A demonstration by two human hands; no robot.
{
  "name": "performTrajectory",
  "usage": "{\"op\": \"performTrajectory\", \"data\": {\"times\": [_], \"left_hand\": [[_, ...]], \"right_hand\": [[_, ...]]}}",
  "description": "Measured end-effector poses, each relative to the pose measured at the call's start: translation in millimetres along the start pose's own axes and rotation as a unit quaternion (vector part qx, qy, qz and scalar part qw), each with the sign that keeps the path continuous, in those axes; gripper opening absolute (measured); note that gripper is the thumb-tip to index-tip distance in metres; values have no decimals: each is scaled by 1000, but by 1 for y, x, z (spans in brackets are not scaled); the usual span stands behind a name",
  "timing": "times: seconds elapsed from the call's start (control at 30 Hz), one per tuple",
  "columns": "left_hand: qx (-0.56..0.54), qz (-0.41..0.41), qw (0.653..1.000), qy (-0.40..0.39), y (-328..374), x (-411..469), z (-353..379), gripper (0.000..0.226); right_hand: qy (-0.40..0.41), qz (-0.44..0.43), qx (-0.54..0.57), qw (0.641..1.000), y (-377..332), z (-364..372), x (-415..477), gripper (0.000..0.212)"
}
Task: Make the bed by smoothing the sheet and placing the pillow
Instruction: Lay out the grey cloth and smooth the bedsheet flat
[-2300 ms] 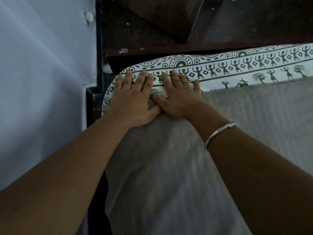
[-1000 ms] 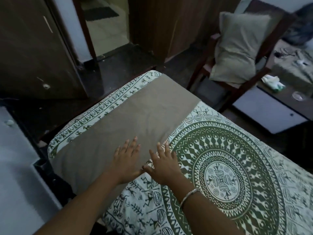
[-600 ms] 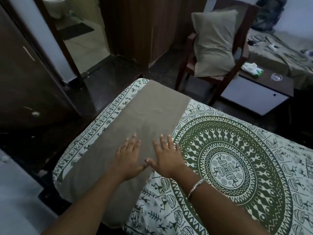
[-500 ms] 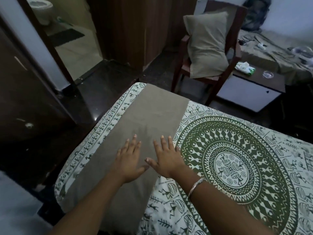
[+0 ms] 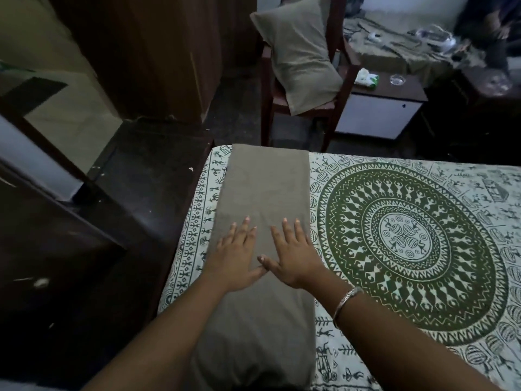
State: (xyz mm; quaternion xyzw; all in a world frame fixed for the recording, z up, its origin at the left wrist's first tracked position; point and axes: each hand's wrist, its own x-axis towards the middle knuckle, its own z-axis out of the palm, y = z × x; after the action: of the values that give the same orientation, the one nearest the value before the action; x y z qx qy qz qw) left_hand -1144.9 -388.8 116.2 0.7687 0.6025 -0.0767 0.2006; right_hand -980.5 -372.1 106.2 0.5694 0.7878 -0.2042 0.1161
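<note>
Where pillow (image 5: 265,198) tops patterned sheet (image 5: 408,235), dark floor (image 5: 158,170) borders bed.

Flat taupe pillow (image 5: 265,198) lying along bed's edge, atop smooth green-and-white mandala sheet (image 5: 408,235) — unwrinkled

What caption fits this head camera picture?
Both hands, left hand and right hand, press flat on a long grey-brown pillow atop the green-and-white patterned bedsheet.

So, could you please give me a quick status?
Both hands, left and right, flat on pillow. Sheet smooth. Second pillow on chair.
</note>
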Motion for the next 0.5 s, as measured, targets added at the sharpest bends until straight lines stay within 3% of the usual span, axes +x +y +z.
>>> {"op": "performTrajectory", "data": {"times": [0.07,0.27,0.43,0.5], "left_hand": [[1,2,1000,-12,-8,-8,3,92],[53,-10,998,-29,-43,-40,-1,93],[43,-47,997,-35,-65,-36,-10,92],[21,-42,998,-30,-69,-29,-7,92]], "right_hand": [[-2,-2,-3,1000,-5,2,0,96],[-17,-22,24,999,-29,17,15,87],[-19,-33,48,998,-44,19,34,124],[-16,-32,44,998,-45,19,38,129]]}}
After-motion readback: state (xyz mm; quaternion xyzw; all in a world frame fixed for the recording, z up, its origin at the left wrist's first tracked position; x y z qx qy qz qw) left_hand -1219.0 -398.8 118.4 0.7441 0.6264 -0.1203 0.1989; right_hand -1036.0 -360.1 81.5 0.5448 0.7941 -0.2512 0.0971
